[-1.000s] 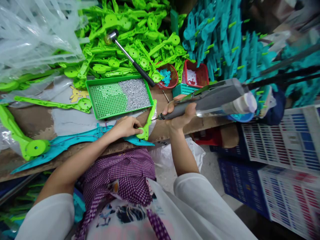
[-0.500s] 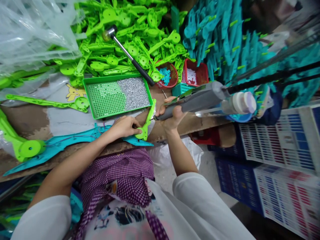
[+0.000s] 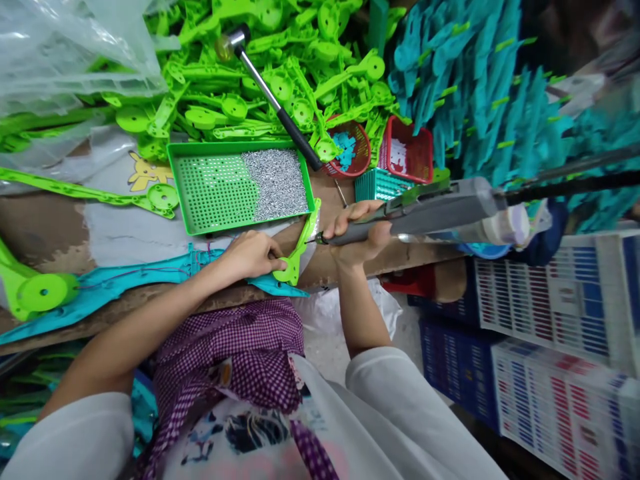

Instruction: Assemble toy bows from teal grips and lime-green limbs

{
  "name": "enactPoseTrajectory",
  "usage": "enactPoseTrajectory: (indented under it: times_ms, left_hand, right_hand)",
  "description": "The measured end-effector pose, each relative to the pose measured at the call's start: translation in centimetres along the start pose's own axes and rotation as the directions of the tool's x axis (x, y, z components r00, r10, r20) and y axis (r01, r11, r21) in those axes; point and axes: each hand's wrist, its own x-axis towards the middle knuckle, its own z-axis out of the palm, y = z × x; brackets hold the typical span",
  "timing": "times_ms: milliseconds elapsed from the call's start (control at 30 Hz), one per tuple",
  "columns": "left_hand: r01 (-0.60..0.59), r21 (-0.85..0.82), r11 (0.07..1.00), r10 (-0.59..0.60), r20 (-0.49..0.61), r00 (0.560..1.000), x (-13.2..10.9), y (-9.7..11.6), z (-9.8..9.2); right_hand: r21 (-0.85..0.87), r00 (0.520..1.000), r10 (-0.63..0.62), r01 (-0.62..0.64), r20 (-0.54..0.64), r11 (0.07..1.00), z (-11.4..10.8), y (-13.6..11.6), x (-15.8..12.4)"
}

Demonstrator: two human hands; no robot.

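My right hand (image 3: 357,237) is wrapped round a grey power screwdriver (image 3: 445,207) held nearly level. Its thin tip points left at a small lime-green plastic part (image 3: 293,263); I cannot tell whether the two touch. The fingers of my left hand (image 3: 257,255) pinch the round lower end of that green part. Under my left hand and forearm lies a long turquoise plastic part (image 3: 150,279) with a thin wire along it, near the bench edge. Behind my hands stands a green tray (image 3: 215,190) with silver screws (image 3: 277,183) heaped at its right side.
A hammer (image 3: 280,110) rests on a pile of lime-green parts (image 3: 210,100). Red baskets (image 3: 423,153) of small pieces stand right of it, before heaped turquoise parts (image 3: 450,87). Crates (image 3: 540,300) are stacked at lower right. More green parts (image 3: 45,293) lie at left.
The screwdriver body has swung slightly and sits a little further right and lower in view. My left hand keeps its pinch on the green part. The whole view has shifted slightly.
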Motion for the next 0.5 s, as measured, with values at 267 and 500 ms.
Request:
enactPoseTrajectory:
  times_ms: [267, 500]
  left_hand:
    - [-0.026, 0.009, 1.000, 0.027, -0.019, 0.999, 0.0, 0.0, 0.2]
    - [-0.048, -0.016, 0.999, 0.048, -0.039, 0.998, -0.1, -0.3, 0.4]
  right_hand:
    - [-0.055, 0.997, -0.020, 0.016, -0.070, 0.998, -0.1, 0.5, -0.7]
    - [0.048, 0.999, -0.009, 0.007, 0.031, 0.999, 1.3, -2.3, 0.7]
